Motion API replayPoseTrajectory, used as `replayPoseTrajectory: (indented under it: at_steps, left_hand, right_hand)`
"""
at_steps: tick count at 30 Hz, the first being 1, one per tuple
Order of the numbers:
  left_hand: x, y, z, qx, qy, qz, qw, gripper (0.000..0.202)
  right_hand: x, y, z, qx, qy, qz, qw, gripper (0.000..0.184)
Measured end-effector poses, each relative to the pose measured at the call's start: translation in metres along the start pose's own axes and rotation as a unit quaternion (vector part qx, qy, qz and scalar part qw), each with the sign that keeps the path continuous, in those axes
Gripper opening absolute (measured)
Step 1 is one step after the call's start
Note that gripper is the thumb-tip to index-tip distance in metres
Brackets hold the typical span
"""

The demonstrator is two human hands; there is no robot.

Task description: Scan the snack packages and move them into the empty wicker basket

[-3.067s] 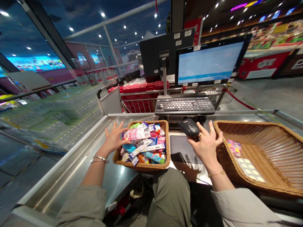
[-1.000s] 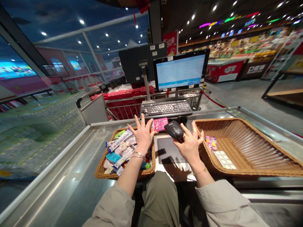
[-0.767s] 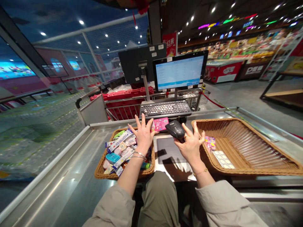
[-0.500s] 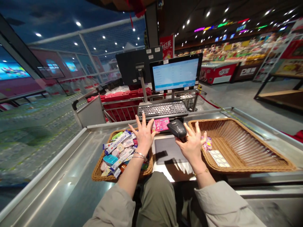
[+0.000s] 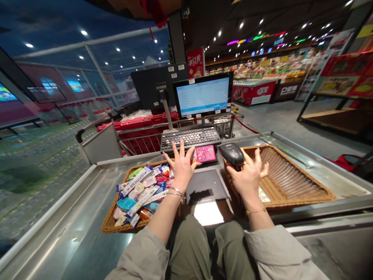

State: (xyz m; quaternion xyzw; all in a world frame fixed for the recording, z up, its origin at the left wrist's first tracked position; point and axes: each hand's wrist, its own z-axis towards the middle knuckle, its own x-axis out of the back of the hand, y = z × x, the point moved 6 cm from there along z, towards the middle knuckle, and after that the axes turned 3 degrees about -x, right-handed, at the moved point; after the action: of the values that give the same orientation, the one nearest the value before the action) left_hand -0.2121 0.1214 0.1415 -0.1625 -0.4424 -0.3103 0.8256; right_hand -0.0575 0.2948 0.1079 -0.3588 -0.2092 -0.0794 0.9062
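My left hand [image 5: 182,167], fingers fanned and palm down, has a flat pink packet [image 5: 204,153] at its thumb and index finger, pinched by the edge. In my right hand [image 5: 247,175] is a black handheld barcode scanner [image 5: 231,153], its head turned toward the packet; some of my fingers stick out. Under and left of my left wrist lies a wicker basket [image 5: 108,222] heaped with small packaged goods, among them blue-and-white stick packs [image 5: 135,181]. To the right, a larger wicker basket [image 5: 303,175] holds a white sheet with round shapes [image 5: 264,194], partly behind my right hand.
A keyboard [image 5: 190,138] and a lit monitor [image 5: 204,96] stand at the counter's far side. A dark grey panel [image 5: 206,184] sits between the baskets. Metal counter edges [image 5: 67,202] run along both sides. Behind are a shopping cart and red crates [image 5: 136,123].
The camera view has swung right. Both hands have moved right over the counter, the pink packet and the scanner moving with them. My right hand now covers more of the right basket's left end.
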Motion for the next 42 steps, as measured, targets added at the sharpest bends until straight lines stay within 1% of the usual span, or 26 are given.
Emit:
replayPoseTrajectory:
  at_steps: [8, 15, 22, 26, 30, 33, 37, 42]
  left_hand:
    - [-0.004, 0.038, 0.006, -0.041, -0.002, -0.018, 0.999, 0.074]
    - [-0.011, 0.070, 0.008, -0.072, -0.002, -0.034, 0.997, 0.075]
    - [-0.023, 0.103, 0.007, -0.111, -0.014, -0.063, 0.992, 0.069]
    - [-0.033, 0.121, 0.003, -0.139, -0.025, -0.068, 0.988, 0.073]
    - [-0.043, 0.135, 0.001, -0.161, -0.047, -0.069, 0.983, 0.069]
    - [-0.047, 0.144, -0.001, -0.183, -0.060, -0.072, 0.979, 0.066]
    - [-0.051, 0.160, -0.005, -0.226, -0.063, -0.086, 0.968, 0.065]
    - [-0.060, 0.176, -0.012, -0.258, -0.068, -0.087, 0.960, 0.074]
  right_hand:
    - [0.026, 0.029, 0.013, -0.064, 0.033, 0.015, 0.997, 0.046]
    - [0.046, 0.050, 0.021, -0.097, 0.062, -0.007, 0.993, 0.039]
    - [0.071, 0.080, 0.028, -0.139, 0.097, -0.026, 0.985, 0.041]
    - [0.075, 0.099, 0.027, -0.155, 0.104, -0.044, 0.981, 0.043]
    - [0.077, 0.111, 0.026, -0.167, 0.106, -0.062, 0.978, 0.042]
    - [0.081, 0.117, 0.026, -0.179, 0.112, -0.063, 0.975, 0.041]
    - [0.084, 0.124, 0.026, -0.184, 0.112, -0.063, 0.974, 0.043]
    - [0.086, 0.128, 0.025, -0.188, 0.104, -0.072, 0.974, 0.042]
